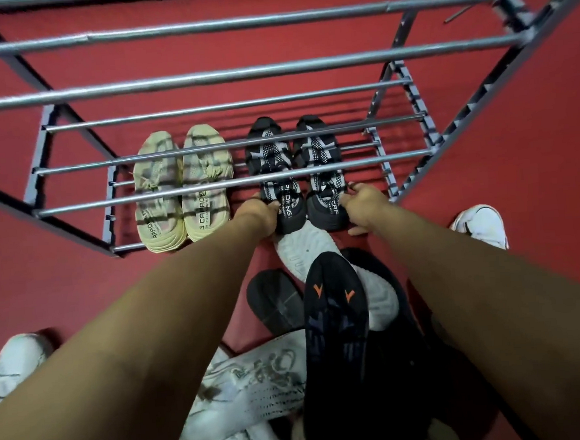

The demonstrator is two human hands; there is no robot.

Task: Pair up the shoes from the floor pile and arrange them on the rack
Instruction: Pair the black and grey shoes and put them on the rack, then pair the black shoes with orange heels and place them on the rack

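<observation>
A grey metal shoe rack (203, 78) rises over a red floor, seen from above. On its bottom tier sits a pale yellow pair (180, 189) at the left and a black-and-white pair at the right. My left hand (259, 213) grips the heel of the left black shoe (276, 172). My right hand (363, 207) holds the heel of the right black shoe (323, 173). Both shoes lie side by side, toes pointing away. The floor pile lies under my arms: a black sole with orange marks (338, 336), a white sole (304, 249) and a white knit sneaker (259, 383).
A white sneaker (481, 227) lies on the floor to the right of the rack, and another white shoe (14, 366) at the lower left. A dark sole (275, 300) lies in the pile. The rack's upper bars cross above the bottom tier.
</observation>
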